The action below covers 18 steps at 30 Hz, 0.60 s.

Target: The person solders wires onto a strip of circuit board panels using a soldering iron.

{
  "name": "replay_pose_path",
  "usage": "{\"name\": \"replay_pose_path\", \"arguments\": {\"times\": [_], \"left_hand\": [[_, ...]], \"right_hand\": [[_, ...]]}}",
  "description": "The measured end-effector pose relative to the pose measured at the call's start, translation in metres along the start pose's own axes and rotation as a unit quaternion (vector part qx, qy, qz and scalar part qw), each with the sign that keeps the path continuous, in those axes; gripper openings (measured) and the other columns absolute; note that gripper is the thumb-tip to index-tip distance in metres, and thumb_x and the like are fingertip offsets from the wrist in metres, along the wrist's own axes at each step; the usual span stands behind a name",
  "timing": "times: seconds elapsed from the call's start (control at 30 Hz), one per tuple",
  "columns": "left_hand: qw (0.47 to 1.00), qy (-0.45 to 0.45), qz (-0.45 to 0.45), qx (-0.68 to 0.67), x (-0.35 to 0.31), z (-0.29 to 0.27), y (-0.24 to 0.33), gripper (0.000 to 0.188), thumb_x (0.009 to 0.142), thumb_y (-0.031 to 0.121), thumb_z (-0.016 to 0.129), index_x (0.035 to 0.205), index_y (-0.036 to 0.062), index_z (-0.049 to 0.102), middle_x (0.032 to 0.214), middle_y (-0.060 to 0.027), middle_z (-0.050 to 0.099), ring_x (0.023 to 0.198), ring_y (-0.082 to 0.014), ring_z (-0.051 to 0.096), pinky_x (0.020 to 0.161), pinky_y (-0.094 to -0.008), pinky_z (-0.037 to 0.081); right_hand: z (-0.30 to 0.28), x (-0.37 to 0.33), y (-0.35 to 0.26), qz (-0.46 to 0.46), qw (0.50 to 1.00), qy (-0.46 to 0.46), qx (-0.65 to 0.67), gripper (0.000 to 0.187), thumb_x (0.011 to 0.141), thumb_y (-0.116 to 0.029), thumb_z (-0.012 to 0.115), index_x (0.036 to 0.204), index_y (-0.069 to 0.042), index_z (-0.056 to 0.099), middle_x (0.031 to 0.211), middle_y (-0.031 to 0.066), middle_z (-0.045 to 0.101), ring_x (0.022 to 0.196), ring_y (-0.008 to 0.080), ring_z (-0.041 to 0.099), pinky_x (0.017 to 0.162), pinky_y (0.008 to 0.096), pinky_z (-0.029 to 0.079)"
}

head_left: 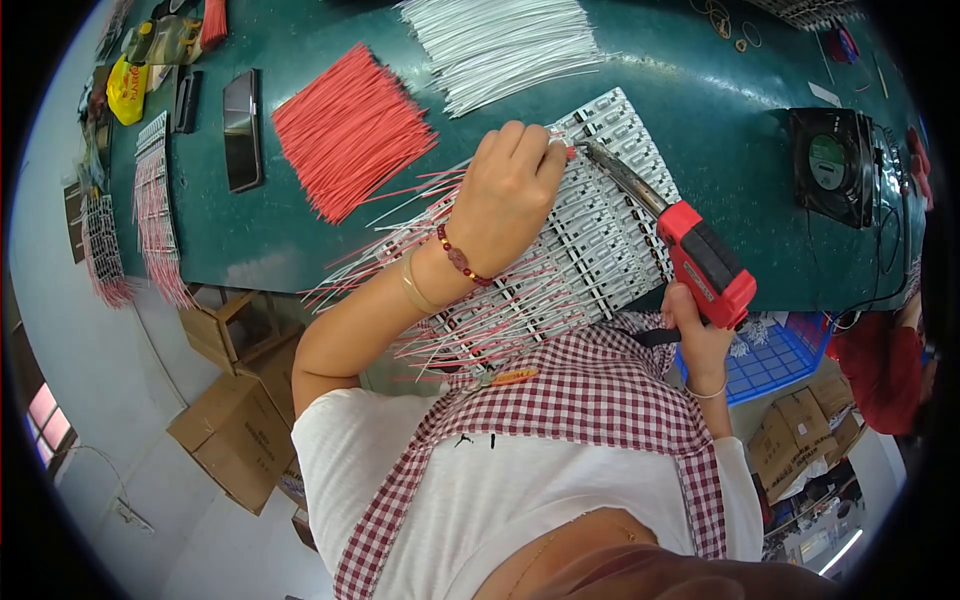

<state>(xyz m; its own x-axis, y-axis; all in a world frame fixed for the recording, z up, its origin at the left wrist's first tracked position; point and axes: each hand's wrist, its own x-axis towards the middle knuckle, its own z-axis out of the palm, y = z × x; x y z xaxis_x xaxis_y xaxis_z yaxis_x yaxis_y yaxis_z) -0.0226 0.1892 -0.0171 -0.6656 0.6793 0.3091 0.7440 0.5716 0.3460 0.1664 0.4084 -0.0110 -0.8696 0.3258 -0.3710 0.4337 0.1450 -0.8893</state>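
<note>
My right hand (pixel 697 325) is wrapped round the handle of a red and black soldering gun (pixel 700 262), whose dark tip points up and left. Above the panel of small circuit boards (pixel 610 235), my left hand (pixel 512 185) is closed in a pinch, and a short red wire end shows beside its fingers, close to the gun's tip. Whether tip and wire touch, I cannot tell. Many red and white wires (pixel 480 310) stick out leftward from the panel's lower left part. The panel lies tilted along the table's near edge, against the checked apron (pixel 560 390).
On the green table (pixel 715 60) are a red wire bundle (pixel 345 130), a white wire bundle (pixel 505 45), a phone (pixel 241 130) and wired board strips (pixel 157 205). A black fan (pixel 832 165) stands right. Below are a blue crate (pixel 770 360) and cardboard boxes (pixel 240 430).
</note>
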Motion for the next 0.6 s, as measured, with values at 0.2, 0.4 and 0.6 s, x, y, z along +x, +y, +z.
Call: {"name": "replay_pose_path", "arguments": {"times": [0.2, 0.4, 0.6], "left_hand": [[1.000, -0.001, -0.010, 0.001, 0.000, 0.002, 0.000, 0.019, 0.075, 0.000, 0.063, 0.094, 0.0008, 0.068, 0.078, -0.0076, 0.048, 0.074, -0.0232, 0.051, 0.064, -0.0350, 0.042], [1.000, -0.002, -0.017, 0.005, 0.001, 0.002, 0.001, 0.019, 0.075, 0.000, 0.064, 0.093, 0.0008, 0.068, 0.078, -0.0077, 0.049, 0.074, -0.0232, 0.051, 0.064, -0.0350, 0.042], [1.000, -0.005, -0.017, 0.013, 0.001, 0.002, 0.002, 0.016, 0.076, 0.001, 0.064, 0.092, 0.0017, 0.068, 0.078, -0.0072, 0.049, 0.074, -0.0232, 0.051, 0.065, -0.0349, 0.042]], "right_hand": [[-0.003, -0.003, -0.009, 0.040, 0.997, 0.001, 0.061, 0.032, 0.077, -0.008, 0.079, 0.106, -0.001, 0.066, 0.092, 0.0044, 0.069, 0.079, 0.0126, 0.064, 0.069, 0.0276, 0.051], [0.001, 0.002, -0.007, 0.007, 1.000, -0.008, -0.021, 0.029, 0.077, -0.006, 0.078, 0.104, -0.001, 0.067, 0.089, 0.0037, 0.068, 0.072, 0.0124, 0.063, 0.066, 0.0278, 0.051], [0.001, -0.002, -0.014, 0.001, 0.998, 0.019, 0.057, 0.026, 0.082, -0.005, 0.074, 0.105, 0.000, 0.064, 0.077, 0.0051, 0.064, 0.065, 0.0123, 0.060, 0.060, 0.0266, 0.049]]}}
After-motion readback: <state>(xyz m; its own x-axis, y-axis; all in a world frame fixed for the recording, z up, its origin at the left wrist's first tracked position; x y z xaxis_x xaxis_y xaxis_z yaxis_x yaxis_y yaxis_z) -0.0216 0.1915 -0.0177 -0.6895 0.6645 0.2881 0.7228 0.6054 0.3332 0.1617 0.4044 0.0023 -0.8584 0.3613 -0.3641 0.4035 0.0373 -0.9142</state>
